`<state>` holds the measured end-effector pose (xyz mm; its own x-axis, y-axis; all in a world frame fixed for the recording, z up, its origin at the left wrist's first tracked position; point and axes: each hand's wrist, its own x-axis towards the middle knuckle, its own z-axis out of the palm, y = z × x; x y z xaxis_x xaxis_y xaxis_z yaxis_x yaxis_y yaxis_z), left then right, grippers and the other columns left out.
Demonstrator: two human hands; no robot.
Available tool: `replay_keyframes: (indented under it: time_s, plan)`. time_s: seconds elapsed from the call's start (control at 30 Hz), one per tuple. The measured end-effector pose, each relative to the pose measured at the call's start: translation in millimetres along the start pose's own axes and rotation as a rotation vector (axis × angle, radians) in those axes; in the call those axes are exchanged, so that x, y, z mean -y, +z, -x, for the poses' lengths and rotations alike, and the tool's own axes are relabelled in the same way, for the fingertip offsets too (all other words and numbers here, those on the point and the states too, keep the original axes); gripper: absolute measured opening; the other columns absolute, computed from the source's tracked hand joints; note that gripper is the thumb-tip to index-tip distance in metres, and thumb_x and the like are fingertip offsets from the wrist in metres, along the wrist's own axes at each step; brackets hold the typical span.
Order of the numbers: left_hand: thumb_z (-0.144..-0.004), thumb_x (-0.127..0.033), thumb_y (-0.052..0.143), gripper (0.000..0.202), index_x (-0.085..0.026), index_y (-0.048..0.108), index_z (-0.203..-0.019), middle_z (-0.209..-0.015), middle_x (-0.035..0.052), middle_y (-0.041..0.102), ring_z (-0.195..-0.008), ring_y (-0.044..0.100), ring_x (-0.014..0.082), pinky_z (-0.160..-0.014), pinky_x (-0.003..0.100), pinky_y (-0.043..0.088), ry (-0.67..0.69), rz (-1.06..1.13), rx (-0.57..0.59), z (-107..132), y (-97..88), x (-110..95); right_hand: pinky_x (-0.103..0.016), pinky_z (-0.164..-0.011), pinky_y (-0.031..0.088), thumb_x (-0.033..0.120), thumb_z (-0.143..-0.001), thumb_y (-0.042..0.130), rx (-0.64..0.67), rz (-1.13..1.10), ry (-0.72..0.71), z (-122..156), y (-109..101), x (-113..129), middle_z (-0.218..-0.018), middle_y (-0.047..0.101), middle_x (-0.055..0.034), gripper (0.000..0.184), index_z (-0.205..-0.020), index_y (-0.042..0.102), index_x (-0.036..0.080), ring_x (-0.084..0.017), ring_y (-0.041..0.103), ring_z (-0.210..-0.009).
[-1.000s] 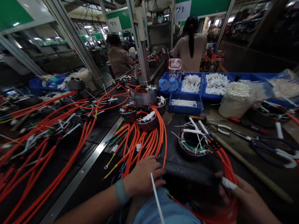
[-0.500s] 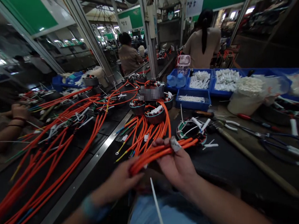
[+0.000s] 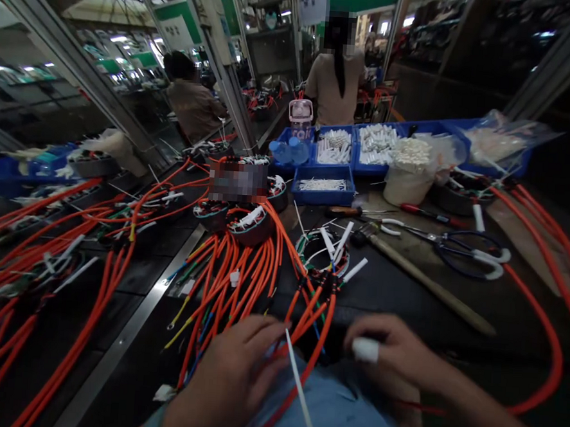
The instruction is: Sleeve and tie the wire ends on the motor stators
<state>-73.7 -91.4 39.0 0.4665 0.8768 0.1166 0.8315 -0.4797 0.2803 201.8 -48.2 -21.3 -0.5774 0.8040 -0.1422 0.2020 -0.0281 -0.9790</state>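
Observation:
My left hand [image 3: 237, 359] is at the lower middle, fingers loosely bent and thumb apart, beside orange cables [image 3: 319, 344]. I cannot tell whether its fingertips touch them. These cables run from a wire-wound ring stator [image 3: 324, 251] with white sleeves on its leads. To the right, my right hand [image 3: 392, 352] hovers over my lap with bent fingers apart and nothing visible in them; white tape wraps one digit. A thin white strip [image 3: 298, 385], like a cable tie, stands close to the camera, in front of the cables and my blue clothing.
More stators [image 3: 250, 224] with orange cables crowd the left. Blue bins [image 3: 322, 193] of white sleeves stand behind. Scissors [image 3: 471, 247], a screwdriver [image 3: 430, 214] and a wooden-handled tool [image 3: 435, 284] lie at right. Two people [image 3: 339, 81] are seen farther back.
Both hands have let go of the orange cable bundle, which now hangs down from the stator toward my lap. My right hand has moved right, away from it. The view has turned right.

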Motion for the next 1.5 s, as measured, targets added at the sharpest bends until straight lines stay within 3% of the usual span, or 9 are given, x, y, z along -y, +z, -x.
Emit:
replay_keyframes:
  time_s: [0.13,0.3,0.43,0.53,0.67,0.8,0.97,1.23,1.5]
  plan:
    - [-0.069,-0.058,0.065,0.086,-0.001,0.044,-0.130,-0.122,0.0223,0.056,-0.117,0.048,0.0351,-0.106,0.050,0.033,-0.007,-0.203,-0.196,-89,19.1,-47,-0.044,-0.100,0.040,0.018,-0.080,0.052,-0.590,0.581,-0.373,-23,-72,6,-0.129,0.053,-0.0134,0.041,-0.120,0.056,0.016,-0.025,0.050,-0.119]
    - [-0.074,-0.033,0.064,0.078,0.003,0.033,-0.136,-0.095,0.0168,0.066,-0.093,0.060,0.0267,-0.104,0.047,0.032,-0.070,-0.325,-0.052,-137,53.9,-48,-0.047,-0.108,0.030,0.002,-0.078,0.040,-0.252,1.037,-0.682,-88,-118,26,-0.145,0.037,-0.0103,0.055,-0.131,0.049,0.018,-0.022,0.029,-0.136]
    - [-0.078,-0.020,0.057,0.066,-0.015,0.033,-0.139,-0.105,0.0101,0.066,-0.102,0.059,0.0222,-0.103,0.044,0.033,0.279,-0.153,0.158,-133,21.7,4,-0.038,-0.079,0.047,0.010,-0.086,0.040,-0.105,1.292,-0.722,-81,-92,29,-0.098,0.067,-0.0115,0.033,-0.107,0.065,0.015,-0.021,0.059,-0.091]
    - [-0.075,-0.009,0.052,0.063,-0.031,0.041,-0.133,-0.111,0.0010,0.065,-0.123,0.046,0.0221,-0.110,0.049,0.020,0.419,-0.090,0.258,-122,-2.9,27,-0.034,-0.057,0.039,0.009,-0.085,0.038,-0.245,1.437,-0.715,-46,-41,21,-0.070,0.063,-0.0109,0.035,-0.109,0.063,0.006,-0.020,0.053,-0.061]
    - [-0.076,-0.023,0.062,0.050,-0.020,0.052,-0.124,-0.116,0.0079,0.062,-0.121,0.044,0.0287,-0.105,0.049,0.030,0.157,-0.032,0.037,-105,13.0,7,-0.033,-0.054,0.033,0.008,-0.083,0.039,-0.336,1.387,-0.645,-20,-8,22,-0.065,0.060,-0.0094,0.036,-0.111,0.062,0.004,-0.019,0.050,-0.058]
    - [-0.078,-0.028,0.062,0.029,-0.017,0.062,-0.106,-0.099,0.0089,0.065,-0.101,0.054,0.0260,-0.092,0.044,0.042,-0.042,0.072,-0.178,-97,41.8,-17,-0.029,-0.063,0.037,0.012,-0.083,0.046,-0.334,1.089,-0.502,-39,-39,33,-0.083,0.067,-0.0080,0.029,-0.107,0.062,0.016,-0.019,0.058,-0.073]
    - [-0.076,-0.027,0.064,0.040,-0.020,0.058,-0.115,-0.107,0.0061,0.065,-0.115,0.046,0.0296,-0.106,0.054,0.024,-0.075,0.043,-0.177,-98,44.5,-17,-0.026,-0.067,0.040,0.013,-0.082,0.050,-0.144,0.963,-0.487,-67,-62,37,-0.085,0.069,-0.0056,0.018,-0.091,0.064,0.018,-0.018,0.061,-0.077]
    - [-0.078,-0.025,0.061,0.050,-0.018,0.049,-0.127,-0.119,0.0094,0.058,-0.116,0.047,0.0269,-0.106,0.050,0.031,-0.027,0.094,-0.148,-92,41.5,-14,-0.029,-0.075,0.044,0.019,-0.082,0.055,-0.182,0.905,-0.460,-63,-49,36,-0.089,0.066,-0.0077,0.015,-0.095,0.063,0.019,-0.019,0.060,-0.083]
    - [-0.090,-0.025,0.048,0.036,-0.024,0.056,-0.125,-0.102,0.0088,0.052,-0.093,0.053,0.0203,-0.080,0.035,0.050,-0.165,0.076,-0.308,-67,49.7,-5,-0.041,-0.099,0.040,0.002,-0.065,0.045,-0.181,0.712,-0.487,-53,-59,33,-0.123,0.052,-0.0113,0.055,-0.117,0.053,0.019,-0.022,0.049,-0.114]
